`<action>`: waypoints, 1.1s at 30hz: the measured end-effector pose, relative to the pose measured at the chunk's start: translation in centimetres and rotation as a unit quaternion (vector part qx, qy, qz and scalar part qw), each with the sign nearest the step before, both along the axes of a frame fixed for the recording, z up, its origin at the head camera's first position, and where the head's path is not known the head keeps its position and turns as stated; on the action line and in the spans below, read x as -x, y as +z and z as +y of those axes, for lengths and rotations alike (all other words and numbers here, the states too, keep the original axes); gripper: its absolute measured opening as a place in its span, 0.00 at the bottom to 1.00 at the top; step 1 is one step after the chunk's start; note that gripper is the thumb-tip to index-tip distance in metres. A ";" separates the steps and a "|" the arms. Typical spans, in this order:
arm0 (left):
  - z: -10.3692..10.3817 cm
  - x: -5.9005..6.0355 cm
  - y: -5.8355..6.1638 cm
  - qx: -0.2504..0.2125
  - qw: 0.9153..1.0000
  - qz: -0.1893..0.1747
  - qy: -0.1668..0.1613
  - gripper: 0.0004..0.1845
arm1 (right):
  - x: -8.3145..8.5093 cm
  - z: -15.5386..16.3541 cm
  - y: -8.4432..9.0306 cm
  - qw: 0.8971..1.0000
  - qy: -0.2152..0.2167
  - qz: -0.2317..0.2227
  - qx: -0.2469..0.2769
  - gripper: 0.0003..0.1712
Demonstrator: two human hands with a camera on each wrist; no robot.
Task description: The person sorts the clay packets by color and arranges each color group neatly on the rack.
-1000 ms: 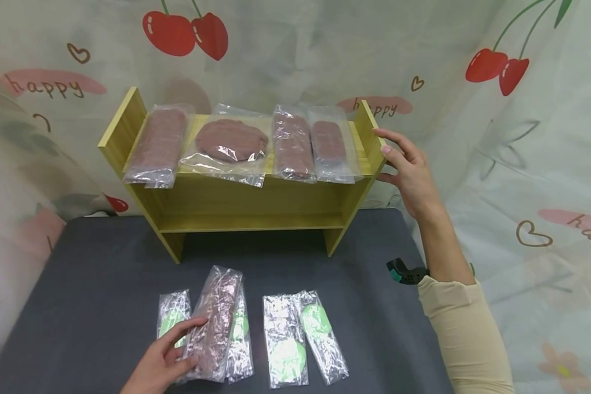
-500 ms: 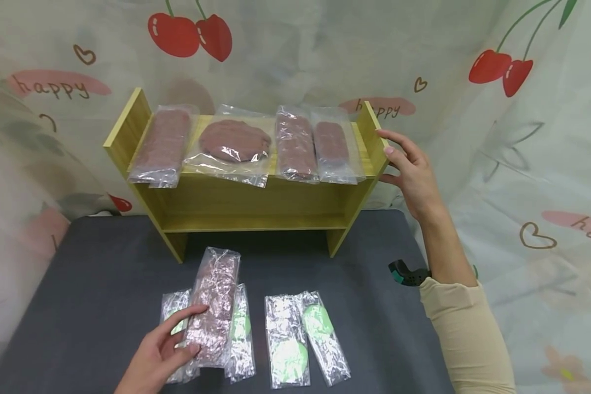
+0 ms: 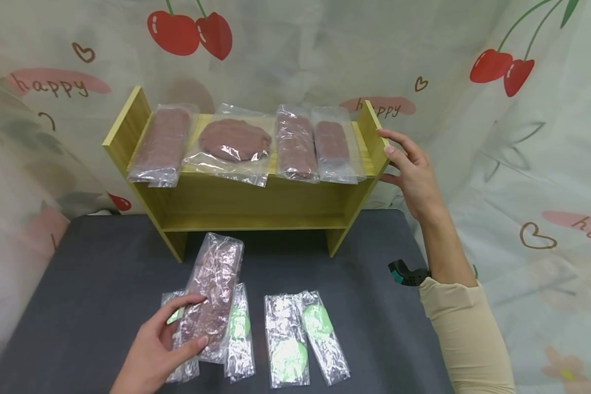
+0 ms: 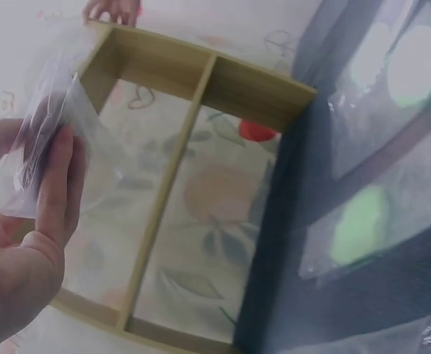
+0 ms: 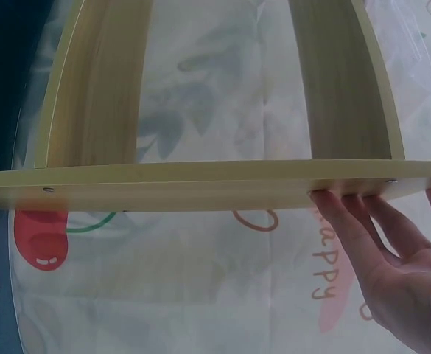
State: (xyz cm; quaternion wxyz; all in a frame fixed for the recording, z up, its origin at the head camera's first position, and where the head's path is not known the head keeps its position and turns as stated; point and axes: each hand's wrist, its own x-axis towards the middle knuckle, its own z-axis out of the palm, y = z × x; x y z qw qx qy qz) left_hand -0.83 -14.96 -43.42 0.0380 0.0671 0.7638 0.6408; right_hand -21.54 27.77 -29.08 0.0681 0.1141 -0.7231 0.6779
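Observation:
In the head view my left hand [image 3: 152, 339] grips a long clear plastic packet with a flat brown slab inside [image 3: 214, 290], thumb on the near face and fingers along the left side. The left wrist view shows this packet [image 4: 46, 147] edge-on between thumb and fingers. Below it, silvery clear packets with green round labels [image 3: 238, 328] lie on the dark table, partly covered. My right hand [image 3: 413, 175] rests its fingertips on the right side panel of a wooden shelf [image 3: 256, 221]. From the right wrist, extended fingers [image 5: 348, 228] touch the panel's outer face.
Several brown-filled packets lie across the shelf's top board, including a round one [image 3: 233, 140] and a long one at the left [image 3: 162, 142]. Two more green-labelled packets [image 3: 288, 342] lie on the table [image 3: 374, 323] at front right. A printed curtain [image 3: 295, 49] hangs behind.
My left hand has lifted the long brown packet off the ones beneath and carried it slightly up toward the shelf. The right hand stays on the side panel.

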 end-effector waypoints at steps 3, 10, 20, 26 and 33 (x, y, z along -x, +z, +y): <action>0.0 0.0 0.6 -0.005 1.000 0.028 -0.008 0.33 | 0.0 0.0 0.0 1.000 0.000 0.000 0.000 0.22; 0.1 0.0 2.4 -0.033 0.999 0.016 -0.028 0.34 | -0.1 0.0 0.0 1.000 -0.004 -0.004 -0.008 0.22; 0.2 0.1 5.2 -0.043 0.998 0.025 -0.043 0.34 | -0.1 0.0 0.0 1.000 -0.001 0.002 -0.007 0.22; 0.0 0.0 6.4 -0.035 0.998 0.037 -0.048 0.35 | -0.1 -0.1 0.0 1.000 -0.001 0.003 -0.004 0.22; -0.3 0.3 7.7 -0.035 0.994 0.082 -0.056 0.37 | -0.1 -0.1 0.0 1.000 -0.003 0.001 -0.003 0.21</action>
